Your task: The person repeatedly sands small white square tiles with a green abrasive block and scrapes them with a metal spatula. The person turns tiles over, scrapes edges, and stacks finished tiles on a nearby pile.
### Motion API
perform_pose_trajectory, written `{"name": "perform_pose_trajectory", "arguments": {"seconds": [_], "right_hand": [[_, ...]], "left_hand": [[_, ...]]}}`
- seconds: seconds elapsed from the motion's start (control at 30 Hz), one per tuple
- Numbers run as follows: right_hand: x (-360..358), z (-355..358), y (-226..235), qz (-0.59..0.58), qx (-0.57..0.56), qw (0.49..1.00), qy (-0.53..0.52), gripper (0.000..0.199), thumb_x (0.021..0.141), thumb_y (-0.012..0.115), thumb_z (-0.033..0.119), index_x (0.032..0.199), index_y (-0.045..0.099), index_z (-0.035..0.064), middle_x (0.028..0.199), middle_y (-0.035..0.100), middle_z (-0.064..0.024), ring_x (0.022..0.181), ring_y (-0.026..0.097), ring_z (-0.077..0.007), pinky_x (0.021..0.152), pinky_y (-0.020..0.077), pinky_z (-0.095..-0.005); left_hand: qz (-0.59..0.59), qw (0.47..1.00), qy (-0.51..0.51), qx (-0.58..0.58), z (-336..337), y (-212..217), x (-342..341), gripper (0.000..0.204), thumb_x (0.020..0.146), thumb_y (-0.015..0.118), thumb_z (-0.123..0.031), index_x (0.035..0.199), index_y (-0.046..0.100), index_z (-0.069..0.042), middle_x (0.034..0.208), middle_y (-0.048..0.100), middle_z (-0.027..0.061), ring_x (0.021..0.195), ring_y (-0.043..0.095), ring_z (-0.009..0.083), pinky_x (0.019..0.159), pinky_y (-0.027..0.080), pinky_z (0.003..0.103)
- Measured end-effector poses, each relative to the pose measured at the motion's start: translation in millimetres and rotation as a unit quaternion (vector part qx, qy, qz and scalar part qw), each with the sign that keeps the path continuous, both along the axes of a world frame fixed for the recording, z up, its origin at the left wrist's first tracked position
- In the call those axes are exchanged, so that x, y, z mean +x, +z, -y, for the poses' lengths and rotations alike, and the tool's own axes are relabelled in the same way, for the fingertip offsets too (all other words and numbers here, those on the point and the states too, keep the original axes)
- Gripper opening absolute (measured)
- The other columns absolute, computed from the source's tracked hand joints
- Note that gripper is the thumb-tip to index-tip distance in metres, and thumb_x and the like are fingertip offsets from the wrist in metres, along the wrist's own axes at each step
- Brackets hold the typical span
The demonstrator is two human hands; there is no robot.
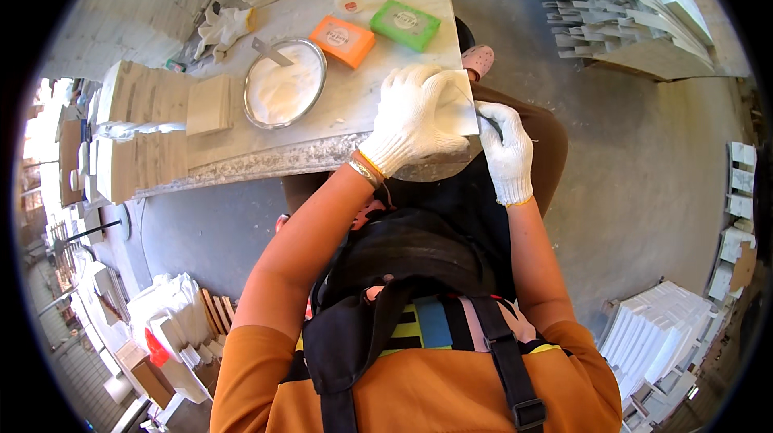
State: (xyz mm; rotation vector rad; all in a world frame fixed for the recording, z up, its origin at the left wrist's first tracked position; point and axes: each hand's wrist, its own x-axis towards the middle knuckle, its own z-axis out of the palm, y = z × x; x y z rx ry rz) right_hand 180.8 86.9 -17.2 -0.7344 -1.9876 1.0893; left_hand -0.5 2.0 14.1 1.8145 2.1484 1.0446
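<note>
Gloved left hand (412, 115) presses flat on a pale square stone tile (456, 108) at the marble worktop's (338, 111) near edge; right hand (507, 151) grips a thin metal blade (486, 123) against its side. A slip could likely nick the glove or tip the overhanging tile off. Beyond sits a round metal bowl of white paste (285, 83).

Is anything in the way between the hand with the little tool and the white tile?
Nothing visible. The right hand holds a thin tool right at the edge of the white tile, and the left hand lies on top of the tile, pressing it on the marble table. The metal bowl and the soap boxes sit farther away.
</note>
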Motion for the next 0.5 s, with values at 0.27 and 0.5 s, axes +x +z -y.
{"name": "perform_pose_trajectory", "arguments": {"seconds": [0.27,0.5], "right_hand": [[20,9,-2,0.010,0.140,0.990,0.012,0.027,0.087,0.069,-0.008,0.111,0.067,0.0043,0.108,0.073,-0.0141,0.096,0.073,-0.0292,0.086,0.0565,-0.0325],[50,21,20,0.006,-0.263,0.959,-0.102,0.018,0.098,0.063,0.003,0.115,0.066,0.0005,0.105,0.074,-0.0121,0.089,0.072,-0.0179,0.079,0.0574,-0.0301]], "left_hand": [[0.036,0.999,0.003,-0.009,0,-3,-6,0.087,0.054,0.088,-0.041,0.132,0.062,-0.011,0.135,0.060,0.0161,0.128,0.054,0.0382,0.110,0.041,0.048],[0.075,0.996,0.021,-0.040,3,3,-7,0.093,0.051,0.090,-0.045,0.132,0.062,-0.009,0.137,0.059,0.0162,0.130,0.053,0.0372,0.111,0.042,0.045]]}}
